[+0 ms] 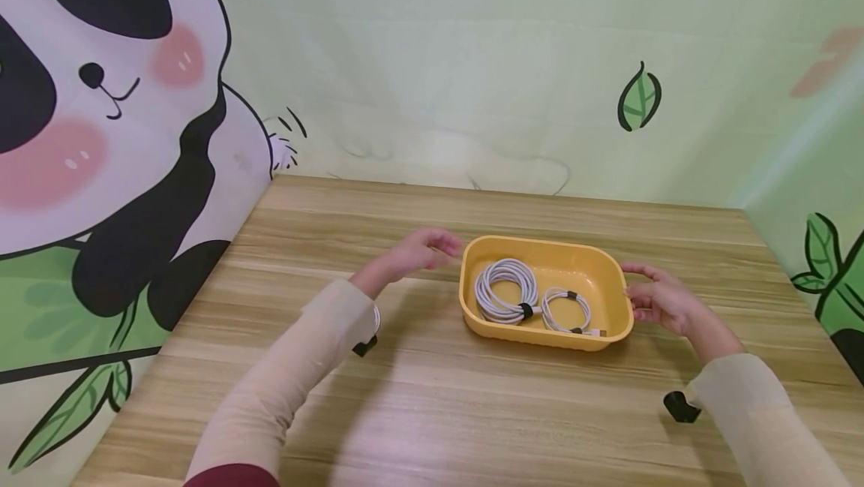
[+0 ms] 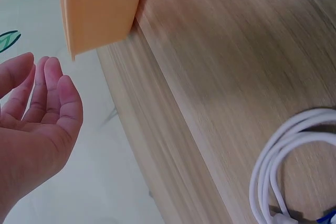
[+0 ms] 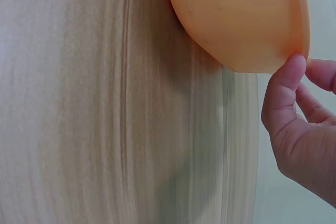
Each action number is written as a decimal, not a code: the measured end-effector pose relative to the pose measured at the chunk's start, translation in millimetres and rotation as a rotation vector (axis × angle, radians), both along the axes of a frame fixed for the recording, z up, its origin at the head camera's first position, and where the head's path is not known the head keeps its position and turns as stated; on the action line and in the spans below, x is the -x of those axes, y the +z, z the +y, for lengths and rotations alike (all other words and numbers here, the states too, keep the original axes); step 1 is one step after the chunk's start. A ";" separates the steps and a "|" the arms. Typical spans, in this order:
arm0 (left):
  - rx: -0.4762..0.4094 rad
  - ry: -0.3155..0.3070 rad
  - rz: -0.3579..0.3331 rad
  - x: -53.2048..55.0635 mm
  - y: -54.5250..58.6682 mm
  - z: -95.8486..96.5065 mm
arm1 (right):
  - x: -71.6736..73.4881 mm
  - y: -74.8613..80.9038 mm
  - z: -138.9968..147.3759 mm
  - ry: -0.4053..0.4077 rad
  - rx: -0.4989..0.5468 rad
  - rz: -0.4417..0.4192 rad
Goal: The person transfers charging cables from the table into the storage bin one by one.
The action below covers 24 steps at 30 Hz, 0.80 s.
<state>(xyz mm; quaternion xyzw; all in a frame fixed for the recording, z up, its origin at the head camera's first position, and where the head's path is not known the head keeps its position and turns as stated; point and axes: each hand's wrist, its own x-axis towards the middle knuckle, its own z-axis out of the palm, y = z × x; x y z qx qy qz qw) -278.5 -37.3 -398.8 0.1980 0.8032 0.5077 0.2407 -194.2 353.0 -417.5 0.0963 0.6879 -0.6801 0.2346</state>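
Note:
A yellow plastic basin (image 1: 547,335) stands on the wooden table. Inside lie a thick coil of white cable (image 1: 487,307) with a black tie and a smaller white cable coil (image 1: 549,314) with black ties and a plug. My left hand (image 1: 421,251) hovers just off the basin's left end, its fingers loosely bent and nothing in them. At the opposite end, my right hand (image 1: 664,302) touches the rim from outside; the right wrist view shows its thumb (image 3: 286,85) against the rim. Another white cable coil (image 2: 268,166) rests on the table, mostly hidden by my left forearm in the head view.
The wooden table (image 1: 472,412) meets a pale green wall cloth (image 1: 418,97) at its back edge, printed with a panda and leaves. Small black devices (image 1: 682,407) sit at the wrists.

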 end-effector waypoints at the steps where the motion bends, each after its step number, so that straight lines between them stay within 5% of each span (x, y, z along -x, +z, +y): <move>1: 0.003 -0.001 -0.001 0.4 -0.4 -1.1 | 0.0 0.1 -0.1 0.000 -0.002 0.000; 24: 0.042 -0.008 -0.043 0.5 -2.9 -23.4 | 0.0 1.1 -0.9 0.003 -0.010 -0.002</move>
